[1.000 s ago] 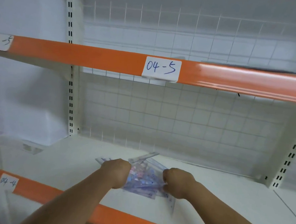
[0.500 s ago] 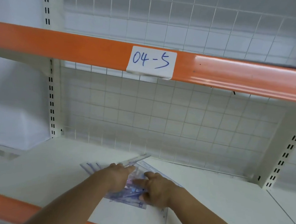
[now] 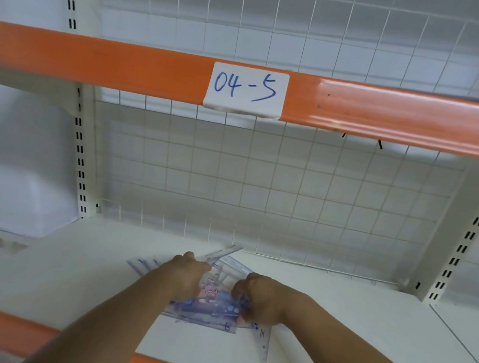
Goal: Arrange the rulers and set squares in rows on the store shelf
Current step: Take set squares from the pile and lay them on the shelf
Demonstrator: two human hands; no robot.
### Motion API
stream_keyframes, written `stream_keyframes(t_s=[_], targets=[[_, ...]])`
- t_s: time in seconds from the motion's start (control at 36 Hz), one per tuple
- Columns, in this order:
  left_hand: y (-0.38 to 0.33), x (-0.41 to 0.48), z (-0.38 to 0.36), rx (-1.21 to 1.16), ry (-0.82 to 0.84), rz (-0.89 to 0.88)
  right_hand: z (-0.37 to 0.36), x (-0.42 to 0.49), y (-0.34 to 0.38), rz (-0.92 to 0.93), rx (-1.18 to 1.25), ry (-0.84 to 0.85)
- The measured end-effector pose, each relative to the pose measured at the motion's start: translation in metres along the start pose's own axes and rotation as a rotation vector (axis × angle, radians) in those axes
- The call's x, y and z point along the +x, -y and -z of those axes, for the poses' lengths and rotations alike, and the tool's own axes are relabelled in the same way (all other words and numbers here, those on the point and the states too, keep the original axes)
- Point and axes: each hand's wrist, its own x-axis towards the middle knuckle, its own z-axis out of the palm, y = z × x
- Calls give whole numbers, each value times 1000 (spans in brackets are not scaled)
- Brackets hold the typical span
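A loose heap of clear plastic rulers and set squares (image 3: 215,298) with blue and pink prints lies on the white shelf board (image 3: 350,325), near its middle. My left hand (image 3: 187,277) rests on the heap's left part, fingers bent over the pieces. My right hand (image 3: 255,297) grips the heap's right edge with curled fingers. A transparent set square (image 3: 262,343) sticks out toward me below my right hand. One ruler tip (image 3: 227,251) points toward the wire back.
An orange shelf edge with a label reading 04-5 (image 3: 246,89) crosses overhead. A white wire grid (image 3: 261,183) backs the shelf. Slotted uprights (image 3: 80,156) stand left and right. The shelf's own orange front lip (image 3: 4,326) runs at the bottom left.
The view has shifted left and closer. My hands moved together over the heap, then my right hand curled onto its right edge.
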Motion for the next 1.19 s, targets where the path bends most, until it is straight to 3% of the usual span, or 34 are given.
stream_keyframes(t_s=[0.19, 0.44, 0.75, 1.08, 1.19], targets=[[-1, -3, -4, 25, 45, -19, 3, -5, -1, 0, -27, 64], [1, -1, -6, 12, -5, -16, 1, -11, -8, -125, -15, 30], [5, -4, 2, -43, 91, 37, 3, -16, -11, -147, 24, -57], [34, -5, 12, -67, -206, 138, 4, -15, -8, -163, -18, -60], [44, -11, 12, 46, -265, 185, 3, -11, -3, -152, -33, -68]])
